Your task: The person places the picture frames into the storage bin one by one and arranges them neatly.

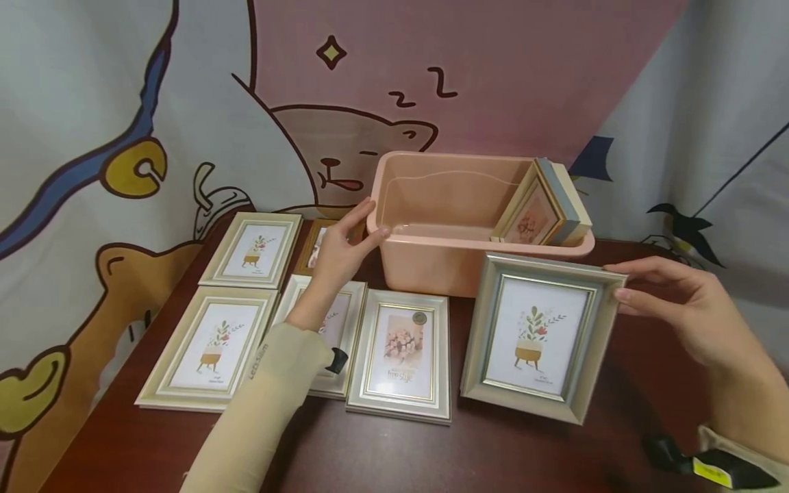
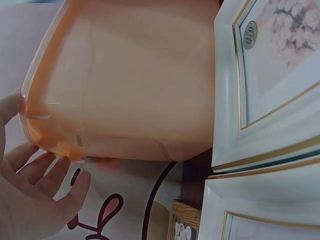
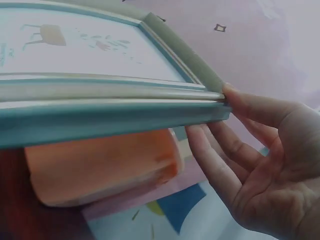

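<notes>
My right hand [image 1: 696, 308] pinches a grey-and-champagne picture frame [image 1: 477, 329] at its upper right corner, thumb on the front and fingers behind. The frame is tilted up, facing me, and its print shows a potted plant on legs. In the right wrist view the frame's edge [image 3: 115, 122] lies between thumb and fingers. My left hand [image 1: 339, 253] holds the left rim corner of a pink plastic bin [image 1: 431, 267]. Seen from the left wrist, thumb and fingers reach round that corner of the bin [image 2: 140, 75]. Several frames [image 1: 536, 205] lean inside the bin's right end.
Left of the bin, two cream frames [image 1: 209, 291] lie on the dark table [image 1: 370, 459]. A white frame [image 1: 357, 329] is partly under my left forearm, beside a flower-print frame [image 1: 440, 356]. A brown wooden frame [image 1: 306, 253] lies behind. A cartoon-print cloth [image 1: 493, 82] hangs behind the table.
</notes>
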Action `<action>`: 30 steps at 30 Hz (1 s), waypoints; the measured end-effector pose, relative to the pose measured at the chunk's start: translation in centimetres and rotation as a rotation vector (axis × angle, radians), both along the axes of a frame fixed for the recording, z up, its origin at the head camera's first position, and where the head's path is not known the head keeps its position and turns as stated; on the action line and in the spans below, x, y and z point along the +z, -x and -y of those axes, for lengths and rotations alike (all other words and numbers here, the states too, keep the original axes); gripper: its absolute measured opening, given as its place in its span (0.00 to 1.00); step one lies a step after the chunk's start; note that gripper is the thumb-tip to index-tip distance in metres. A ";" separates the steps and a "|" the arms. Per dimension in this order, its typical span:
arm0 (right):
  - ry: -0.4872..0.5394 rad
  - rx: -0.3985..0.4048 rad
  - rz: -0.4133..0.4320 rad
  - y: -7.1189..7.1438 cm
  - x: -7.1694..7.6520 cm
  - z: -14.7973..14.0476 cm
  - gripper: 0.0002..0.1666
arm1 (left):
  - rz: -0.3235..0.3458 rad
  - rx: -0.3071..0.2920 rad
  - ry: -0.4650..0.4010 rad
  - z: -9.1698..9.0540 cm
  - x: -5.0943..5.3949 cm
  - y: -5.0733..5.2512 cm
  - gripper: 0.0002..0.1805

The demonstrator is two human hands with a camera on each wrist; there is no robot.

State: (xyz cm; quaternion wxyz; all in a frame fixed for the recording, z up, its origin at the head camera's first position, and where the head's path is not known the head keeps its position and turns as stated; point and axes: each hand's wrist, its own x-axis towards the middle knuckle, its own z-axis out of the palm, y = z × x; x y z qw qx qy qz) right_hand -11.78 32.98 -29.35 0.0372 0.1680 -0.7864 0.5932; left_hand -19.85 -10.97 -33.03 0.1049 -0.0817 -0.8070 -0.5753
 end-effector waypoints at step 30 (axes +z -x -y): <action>0.732 -0.345 -0.159 3.5 8.5 4.4 0.25 | 0.017 -0.036 -0.080 0.0 0.0 0.2 0.34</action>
